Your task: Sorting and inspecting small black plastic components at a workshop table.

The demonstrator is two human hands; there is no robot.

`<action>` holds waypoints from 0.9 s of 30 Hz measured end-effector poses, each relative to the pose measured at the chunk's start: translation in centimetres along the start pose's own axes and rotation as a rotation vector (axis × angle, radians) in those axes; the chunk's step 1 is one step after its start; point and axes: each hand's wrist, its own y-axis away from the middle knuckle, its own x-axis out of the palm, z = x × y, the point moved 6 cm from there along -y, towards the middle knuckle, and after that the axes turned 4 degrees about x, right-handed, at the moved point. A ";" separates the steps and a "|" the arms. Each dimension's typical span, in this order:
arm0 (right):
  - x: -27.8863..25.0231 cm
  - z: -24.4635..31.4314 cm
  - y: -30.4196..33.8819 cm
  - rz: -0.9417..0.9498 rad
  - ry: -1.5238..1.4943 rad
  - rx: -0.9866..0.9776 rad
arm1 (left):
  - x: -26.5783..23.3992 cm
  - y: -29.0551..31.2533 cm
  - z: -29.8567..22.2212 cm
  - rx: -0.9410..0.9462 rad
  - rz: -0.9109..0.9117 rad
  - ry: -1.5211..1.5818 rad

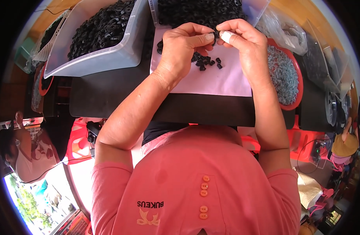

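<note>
Head view: both hands up over the far part of the pink sheet, fingertips nearly meeting. Small black part sits between them, mostly covered by fingers, so exact shape can't be told. Left hand: narrow pinch, thumb and index on the part from the left. Right hand: same from the right, thumb and index closed in on it; white wrap on the thumb tip. Can't tell which hand carries more of the grip.

Loose black pieces lie on the sheet just below the hands, mostly one cluster plus a couple apart to its right. Sheet lies on the black table.

Around it: translucent bin at left, heaped with black parts; second bin beyond the hands, also loaded with black parts. Red basin right of the right forearm, full of small blue-grey pieces. Clear plastic bag just beyond the basin. Another person at far left.
</note>
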 end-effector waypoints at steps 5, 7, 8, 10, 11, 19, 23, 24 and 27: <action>0.1 0.1 0.0 0.051 0.010 -0.009 | 0.0 0.1 -0.2 0.002 0.014 -0.012; 0.2 0.3 0.0 0.082 0.022 -0.014 | 0.2 0.2 -0.3 -0.001 0.007 -0.018; 0.1 0.3 0.0 0.080 0.021 -0.012 | 0.2 0.3 -0.3 -0.001 0.000 -0.024; 0.1 0.3 0.0 0.101 0.050 -0.012 | 0.2 0.4 -0.3 0.011 0.007 -0.023; 0.2 0.2 0.1 0.100 0.049 -0.012 | 0.3 0.4 -0.3 0.025 0.013 -0.021; 0.4 -0.2 0.1 0.045 0.154 -0.070 | 0.4 1.0 -1.1 0.085 -0.014 -0.188; 0.5 -0.4 0.1 0.041 0.141 -0.079 | 0.2 0.9 -0.8 0.032 -0.009 -0.191; 0.4 -0.6 0.1 0.024 0.194 -0.102 | 0.2 0.9 -0.8 0.031 -0.009 -0.192; 0.4 -0.7 0.1 -0.014 0.279 -0.182 | 0.2 0.8 -0.4 -0.009 -0.041 -0.134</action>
